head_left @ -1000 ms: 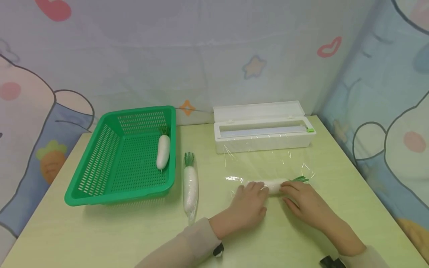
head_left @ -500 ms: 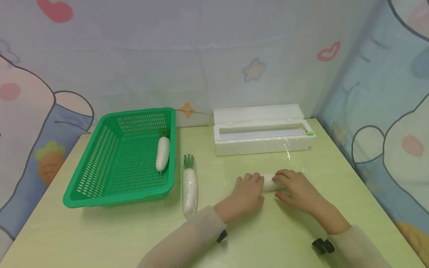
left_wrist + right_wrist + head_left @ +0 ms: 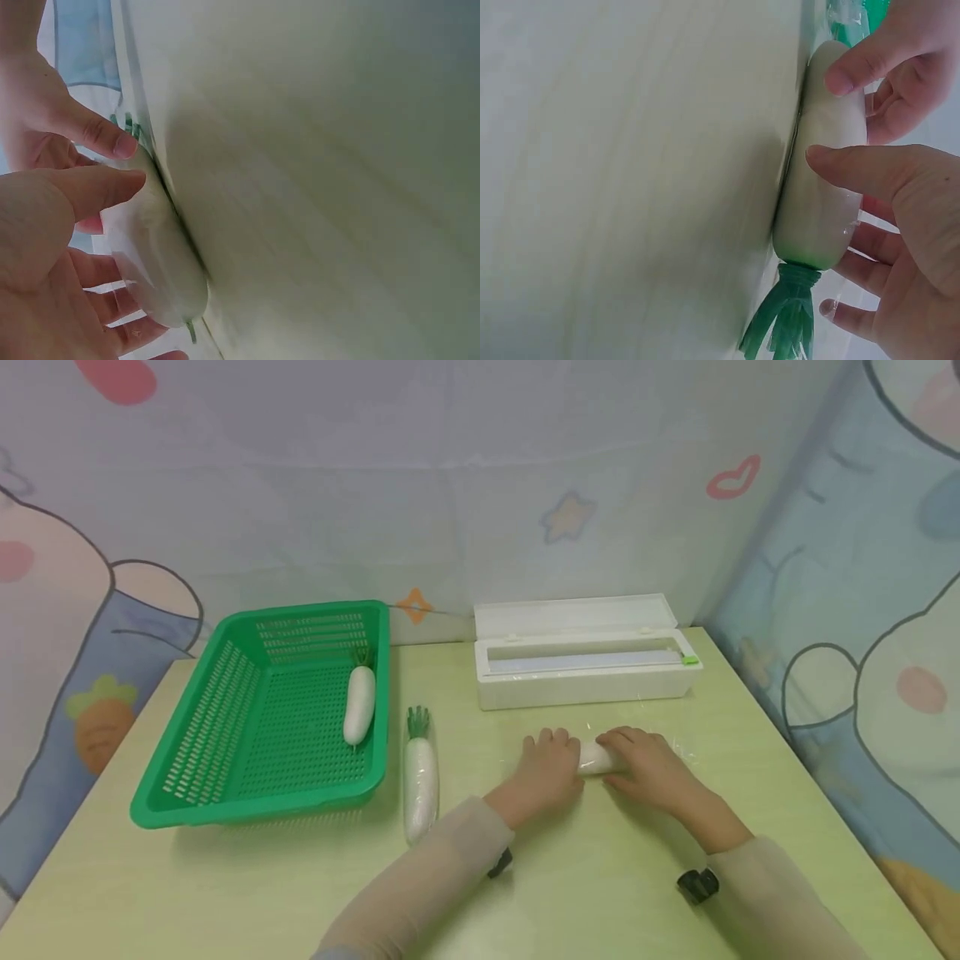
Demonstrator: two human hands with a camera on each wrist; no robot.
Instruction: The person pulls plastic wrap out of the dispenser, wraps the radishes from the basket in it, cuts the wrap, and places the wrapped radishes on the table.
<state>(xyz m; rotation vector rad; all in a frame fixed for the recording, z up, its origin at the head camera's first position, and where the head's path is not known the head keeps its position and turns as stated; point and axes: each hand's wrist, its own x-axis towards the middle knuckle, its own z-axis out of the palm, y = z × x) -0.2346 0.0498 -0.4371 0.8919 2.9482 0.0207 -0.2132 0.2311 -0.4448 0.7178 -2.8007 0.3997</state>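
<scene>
A white radish (image 3: 596,758) with green leaf stubs (image 3: 789,307) lies crosswise on the table, with clear plastic film around it. My left hand (image 3: 550,770) holds its tip half, thumb on the near side and fingers over the far side. Close beside it, my right hand (image 3: 647,770) grips the leafy half the same way. The leaves are hidden by the right hand in the head view. Behind the hands stands a white cling film box (image 3: 588,683), lid up, with film reaching the table in front of it.
A green basket (image 3: 258,810) at the left holds another white radish (image 3: 360,706). A film-wrapped radish (image 3: 421,789) lies between the basket and my left hand, close to the left sleeve (image 3: 450,860). A patterned cloth backdrop (image 3: 337,527) borders the table.
Both hands have moved away from me toward the film box, rolling the radish along with them. More film is around it, and the stretch of film before the box is shorter.
</scene>
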